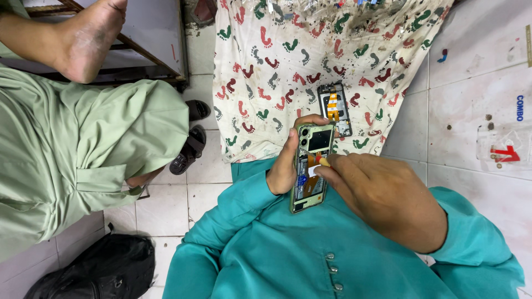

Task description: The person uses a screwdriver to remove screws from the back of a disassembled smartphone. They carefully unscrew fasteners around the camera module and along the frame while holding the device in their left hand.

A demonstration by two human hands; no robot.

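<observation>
- Opened pale-green smartphone with exposed internals (pixel 311 166): held upright above the teal-clad lap, just off the near edge of the footprint-patterned cloth (pixel 266 66).
- Left hand (pixel 285 163): fingers closed around the phone's left edge.
- Right hand (pixel 382 196): fingertips pinched on a small yellowish pry tool (pixel 323 161), touching the internals.
- Detached dark phone frame with orange flex cable (pixel 334 108): laid near the cloth's near edge.
- Step judged: component being loosened; steady, light leverage is called for next.

one head-worn view looks steeply down, close over the hands (pixel 354 182), onto the cloth's (pixel 310 50) near edge and floor (pixel 476 94).
</observation>
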